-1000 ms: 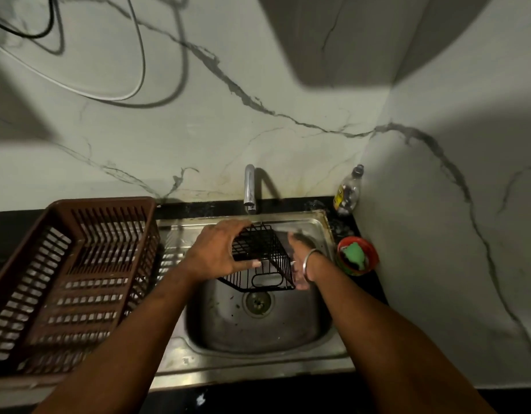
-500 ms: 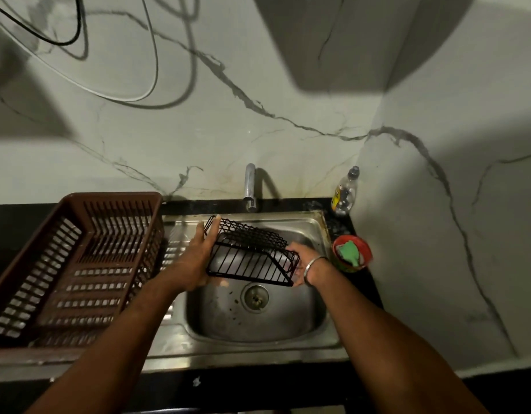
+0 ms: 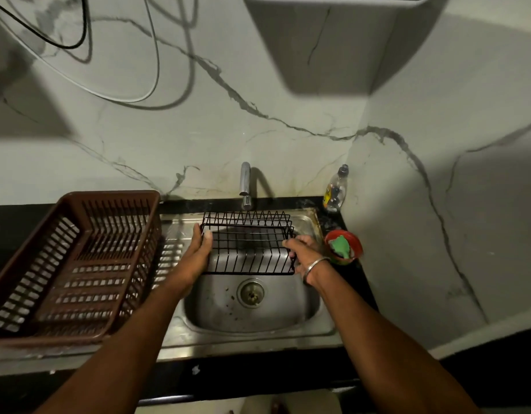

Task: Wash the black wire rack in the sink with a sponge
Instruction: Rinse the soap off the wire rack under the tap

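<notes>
I have the rack (image 3: pixel 248 243) held over the sink (image 3: pixel 252 318) at the centre of the frame, just below the tap (image 3: pixel 245 184). It sits roughly level, open side up, with its back row of wire prongs standing upright nearest the wall. My left hand (image 3: pixel 198 253) grips the rack's left end, thumb hooked over the top wire and the fingers hidden behind the frame. My right hand (image 3: pixel 303 254) is closed around the right end, fingers curled over the lower corner; a metal bangle (image 3: pixel 315 263) circles that wrist. The rack hangs clear of the basin floor, and the drain (image 3: pixel 251 293) shows below its near edge.

To the right of the sink, on the dark counter, a red bowl (image 3: pixel 355 248) holds the green sponge (image 3: pixel 340 245); neither hand touches it. Further back in the corner stands a small clear bottle (image 3: pixel 336 189). At the left of the frame a brown plastic basket (image 3: pixel 76 264) rests on the drainboard, its right wall just beside my left forearm. I cannot tell whether water is running from the tap.
</notes>
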